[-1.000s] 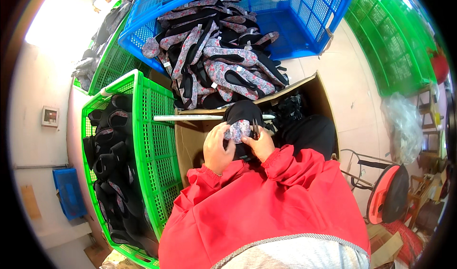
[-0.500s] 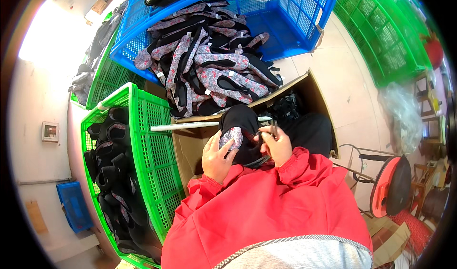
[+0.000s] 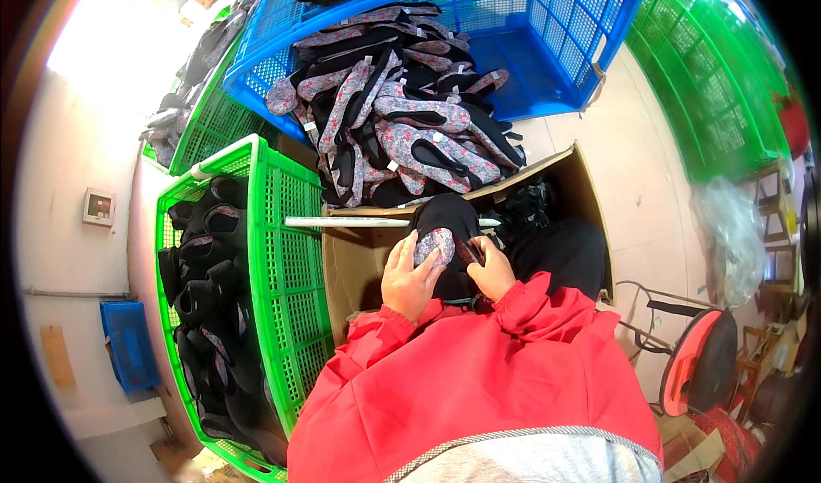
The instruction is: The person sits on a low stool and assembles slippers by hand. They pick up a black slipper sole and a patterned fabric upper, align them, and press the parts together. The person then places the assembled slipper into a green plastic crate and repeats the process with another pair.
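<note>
The floral piece is held between thumb and fingers of the left hand; the curled right hand, grip unclear, is brought back alongside, apparently for two-handed work.

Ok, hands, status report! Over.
Left fingers holding floral piece. Right fingers close beside it, grip unclear. White bar beyond the piece, not between the hands.

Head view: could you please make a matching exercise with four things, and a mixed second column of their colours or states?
1. Left hand
2. Rod across the cardboard box
3. Large crate at top centre
4. Plastic sheeting at right

A. Blue
B. See-through
C. Touching the floral oval
D. White

Pairs: 1-C, 2-D, 3-A, 4-B
</note>
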